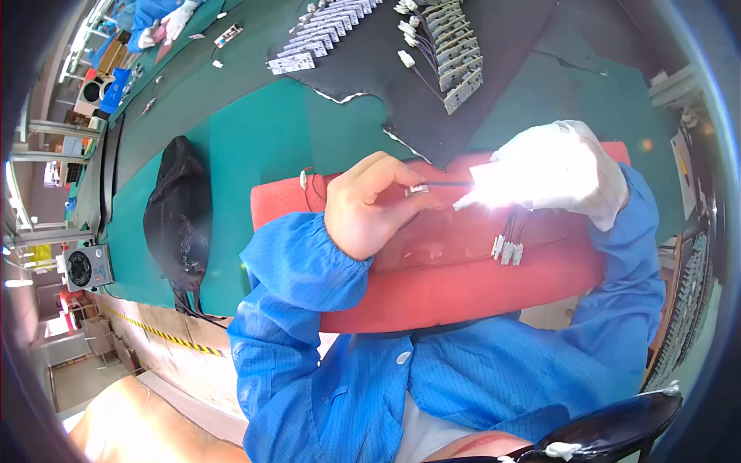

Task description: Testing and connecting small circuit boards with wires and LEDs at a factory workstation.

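Observation:
My left hand is bare and closed in a pinch on a small white connector. A short black cable runs from it toward my right hand, which wears a white glove. Strong glare washes out the right fingers and whatever they hold. A pale pointed tip sticks out of the glare. Below this hand hang dark wires ending in several white plugs. Both hands are over a red padded cushion. Left of my left hand, a small white connector with thin wires lies at the cushion's edge.
Rows of small circuit boards and boards with cabled white plugs lie on a black sheet at the back. A black mesh bag rests on the green mat. A co-worker's gloved hand shows far left.

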Available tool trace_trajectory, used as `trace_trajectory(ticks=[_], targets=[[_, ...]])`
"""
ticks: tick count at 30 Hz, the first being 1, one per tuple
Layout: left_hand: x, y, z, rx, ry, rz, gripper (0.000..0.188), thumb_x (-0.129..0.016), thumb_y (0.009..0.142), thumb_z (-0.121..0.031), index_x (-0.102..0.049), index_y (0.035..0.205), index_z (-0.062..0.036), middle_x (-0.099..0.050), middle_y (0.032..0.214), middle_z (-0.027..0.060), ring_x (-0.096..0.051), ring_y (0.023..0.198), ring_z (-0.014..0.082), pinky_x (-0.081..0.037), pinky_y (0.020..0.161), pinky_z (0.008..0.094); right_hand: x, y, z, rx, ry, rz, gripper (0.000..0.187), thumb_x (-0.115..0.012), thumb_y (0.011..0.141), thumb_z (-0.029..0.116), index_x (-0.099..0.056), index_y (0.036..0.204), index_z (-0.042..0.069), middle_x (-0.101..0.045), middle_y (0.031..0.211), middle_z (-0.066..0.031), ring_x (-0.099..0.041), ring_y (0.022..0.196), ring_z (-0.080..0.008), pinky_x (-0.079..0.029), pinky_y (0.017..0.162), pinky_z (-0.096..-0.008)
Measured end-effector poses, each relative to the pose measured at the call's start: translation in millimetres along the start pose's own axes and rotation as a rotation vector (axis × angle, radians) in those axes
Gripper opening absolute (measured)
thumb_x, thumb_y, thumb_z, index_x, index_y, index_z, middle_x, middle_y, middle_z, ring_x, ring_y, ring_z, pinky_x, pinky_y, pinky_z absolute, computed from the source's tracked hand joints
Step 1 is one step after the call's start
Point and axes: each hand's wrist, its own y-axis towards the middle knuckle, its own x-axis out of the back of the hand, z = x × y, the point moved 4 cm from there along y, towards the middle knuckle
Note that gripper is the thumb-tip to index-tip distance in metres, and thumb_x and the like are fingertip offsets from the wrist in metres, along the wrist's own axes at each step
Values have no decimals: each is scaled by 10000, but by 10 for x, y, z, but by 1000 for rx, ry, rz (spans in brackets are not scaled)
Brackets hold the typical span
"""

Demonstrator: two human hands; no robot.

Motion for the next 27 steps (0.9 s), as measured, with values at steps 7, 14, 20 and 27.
trace_trajectory(ticks=[7, 14, 20, 27], targets=[[-12, 15, -47, -197, 183, 39, 265, -801, 617, -62, -586, 772, -57, -562, 714, 57, -577, 656, 210, -467, 553, 298, 45, -32, -124, -379, 350, 120, 352, -612, 724, 211, -667, 997, -3, -687, 848, -127, -635, 633, -209, -492, 557, -275], [18, 47, -67, -255, 169, 40, 223, -773, 660, -36, -612, 815, -27, -576, 713, 87, -587, 641, 225, -475, 536, 306, -101, -152, -378, -699, 537, -48, 589, -488, 883, 515, -622, 746, -41, -627, 603, -156, -579, 419, -162, -423, 333, -223], [28, 40, -61, -249, 155, 61, 213, -758, 660, -15, -611, 815, -24, -571, 714, 88, -588, 646, 227, -473, 534, 308, -111, -86, -279, -893, 655, -83, 564, -529, 859, 526, -592, 725, -18, -612, 601, -127, -598, 437, -173, -439, 329, -229], [15, 36, -65, -285, 172, 46, 221, -756, 644, -17, -609, 808, -31, -583, 731, 80, -580, 638, 242, -466, 531, 321, -145, -170, -342, -975, 789, -92, 491, -593, 835, 481, -532, 803, -5, -605, 656, -130, -624, 491, -194, -469, 355, -260]])
